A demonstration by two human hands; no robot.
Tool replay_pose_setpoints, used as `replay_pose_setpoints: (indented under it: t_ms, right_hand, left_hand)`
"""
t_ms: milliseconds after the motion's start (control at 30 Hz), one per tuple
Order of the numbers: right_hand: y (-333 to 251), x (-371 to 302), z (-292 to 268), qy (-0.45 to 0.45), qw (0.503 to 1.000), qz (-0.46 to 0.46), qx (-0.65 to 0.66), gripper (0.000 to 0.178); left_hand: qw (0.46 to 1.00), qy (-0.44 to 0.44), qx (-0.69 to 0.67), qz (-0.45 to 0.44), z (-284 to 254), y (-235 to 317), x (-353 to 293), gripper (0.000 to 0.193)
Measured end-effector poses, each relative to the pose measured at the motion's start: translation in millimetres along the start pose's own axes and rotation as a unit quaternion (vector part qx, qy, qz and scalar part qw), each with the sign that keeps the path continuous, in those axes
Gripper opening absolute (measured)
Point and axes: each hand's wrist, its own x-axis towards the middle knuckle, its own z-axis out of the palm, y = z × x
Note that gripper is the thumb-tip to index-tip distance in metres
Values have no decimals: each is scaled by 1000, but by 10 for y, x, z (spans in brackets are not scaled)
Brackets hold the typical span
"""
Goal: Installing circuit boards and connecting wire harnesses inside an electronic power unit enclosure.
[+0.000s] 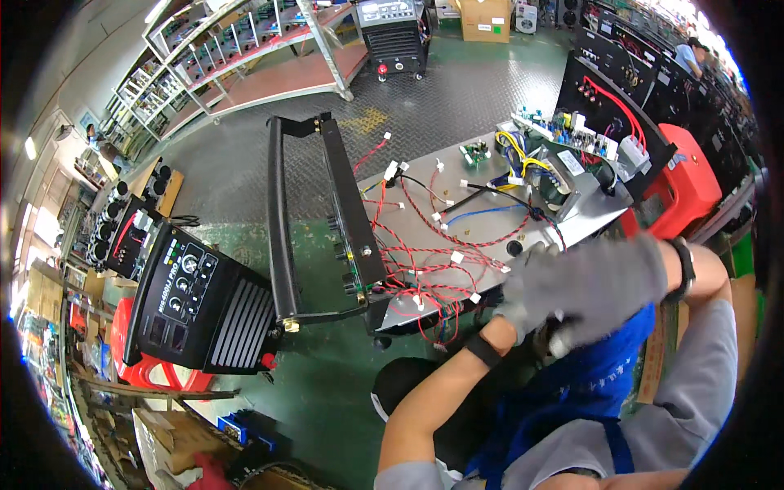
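Gloved hands over the near edge of an opened machine chassis on the workshop floor.

The grey chassis panel [474, 237] runs its long axis from lower left to upper right, black front frame [327, 220] upright at its left end, red-and-black twisted wires [416, 261] strewn across it. Both hands, left hand [523, 314] and right hand [600, 282], wear grey gloves and overlap, blurred; whether they grip anything I cannot tell.
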Motion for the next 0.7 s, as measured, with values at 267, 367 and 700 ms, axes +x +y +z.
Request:
replay_pose_setpoints:
  t_ms: [267, 367, 700]
  right_hand:
    - [1671, 539, 284, 79, 943, 296, -128, 35]
    - [1671, 396, 541, 116, 944, 307, -38, 25]
    - [1197, -178, 276, -106, 967, 214, -85, 21]
  left_hand:
    - [994, 37, 106, -3, 144, -81, 128, 44]
    - [969, 215, 78, -94, -106, -30, 109, 52]
    - [978, 91, 175, -70, 109, -121, 170, 76]
